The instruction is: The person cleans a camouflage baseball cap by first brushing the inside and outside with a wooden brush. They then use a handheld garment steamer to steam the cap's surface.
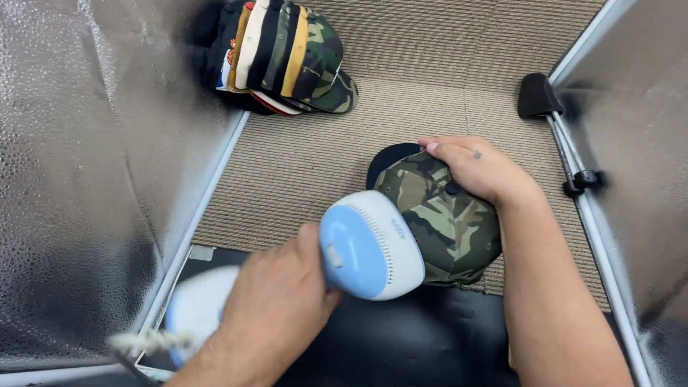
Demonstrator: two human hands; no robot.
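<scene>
Steaming step: my left hand gripping steamer, right hand clamping cap. Next: sweep nozzle toward 2 o'clock, keep fingers clear.

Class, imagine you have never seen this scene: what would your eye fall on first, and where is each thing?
At the centre, the left hand holds a blue and white handheld steamer, its head close to a camouflage cap. The right hand rests on top of that cap, which sits on ribbed beige carpet. At the top, a stack of caps lies beside a shiny silver panel on the left.
</scene>
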